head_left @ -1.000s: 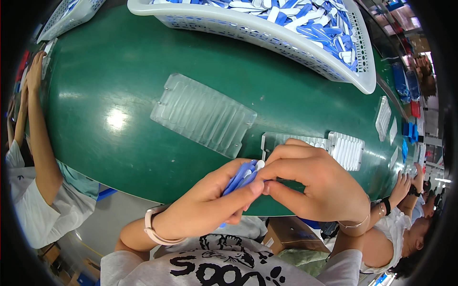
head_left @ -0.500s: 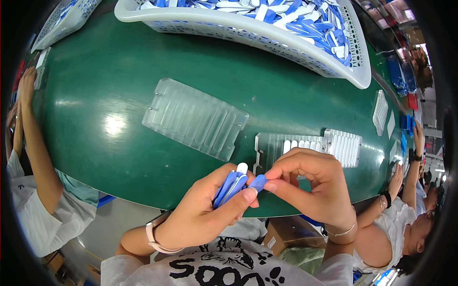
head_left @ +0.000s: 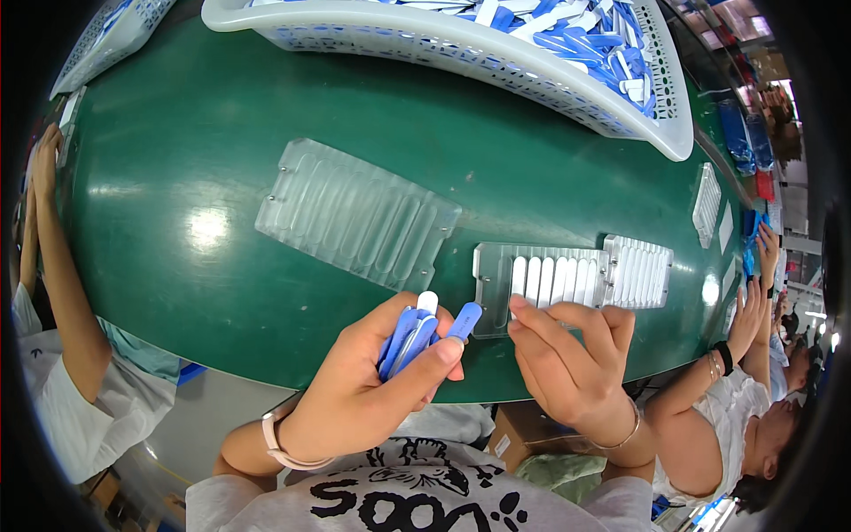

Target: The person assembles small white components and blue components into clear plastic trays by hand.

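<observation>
In my left hand (head_left: 377,350) is a bunch of small blue and white plastic strips (head_left: 409,341) with rounded ends. One blue strip (head_left: 464,321) sticks out beyond the others under the thumb. My right hand (head_left: 576,359) is at a clear slotted tray (head_left: 493,266), its thumb and index finger closed around the lower end of the leftmost white strip (head_left: 518,277). To the right of that strip, several white strips (head_left: 560,277) lie side by side in the slots. The tray's lower part is hidden behind my fingers.
A larger clear slotted tray (head_left: 355,213) lies left of centre on the green table (head_left: 177,284). Beside the filled tray is another slotted tray (head_left: 640,270). A white basket (head_left: 425,44) of blue and white strips stands at the back. Other people's arms (head_left: 66,266) reach in from both sides.
My right hand has left the bunch in my left hand and moved down-right to the tray's leftmost strip. My left hand has shifted slightly left with the bunch.
</observation>
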The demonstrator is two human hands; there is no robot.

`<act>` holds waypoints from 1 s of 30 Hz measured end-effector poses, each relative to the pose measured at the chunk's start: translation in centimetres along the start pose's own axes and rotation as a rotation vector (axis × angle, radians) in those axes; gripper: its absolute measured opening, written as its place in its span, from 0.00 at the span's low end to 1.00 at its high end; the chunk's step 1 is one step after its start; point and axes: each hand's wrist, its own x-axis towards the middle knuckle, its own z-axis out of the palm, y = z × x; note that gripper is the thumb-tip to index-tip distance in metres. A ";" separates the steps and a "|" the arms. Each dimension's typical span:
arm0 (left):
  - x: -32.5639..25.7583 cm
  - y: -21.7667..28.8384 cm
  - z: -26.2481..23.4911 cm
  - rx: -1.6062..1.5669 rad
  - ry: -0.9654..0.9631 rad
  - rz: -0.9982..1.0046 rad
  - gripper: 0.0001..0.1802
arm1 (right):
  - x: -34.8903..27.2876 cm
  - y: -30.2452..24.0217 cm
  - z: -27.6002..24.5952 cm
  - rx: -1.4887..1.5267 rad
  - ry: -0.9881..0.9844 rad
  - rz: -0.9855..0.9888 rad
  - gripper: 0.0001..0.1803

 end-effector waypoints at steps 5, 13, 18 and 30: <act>0.1 -0.2 0.4 0.025 0.016 0.021 0.08 | -0.2 -0.4 -0.7 -0.041 -0.029 0.097 0.19; -0.4 -0.8 1.1 0.216 -0.116 0.124 0.09 | 1.9 -0.2 -1.4 0.801 0.046 0.292 0.15; -1.1 -0.2 -0.3 0.176 0.020 0.121 0.09 | 1.8 0.2 -0.8 0.706 0.393 0.346 0.16; -1.2 3.6 -6.7 0.239 0.669 0.558 0.07 | -0.1 -1.9 -0.9 -0.052 -0.119 0.093 0.26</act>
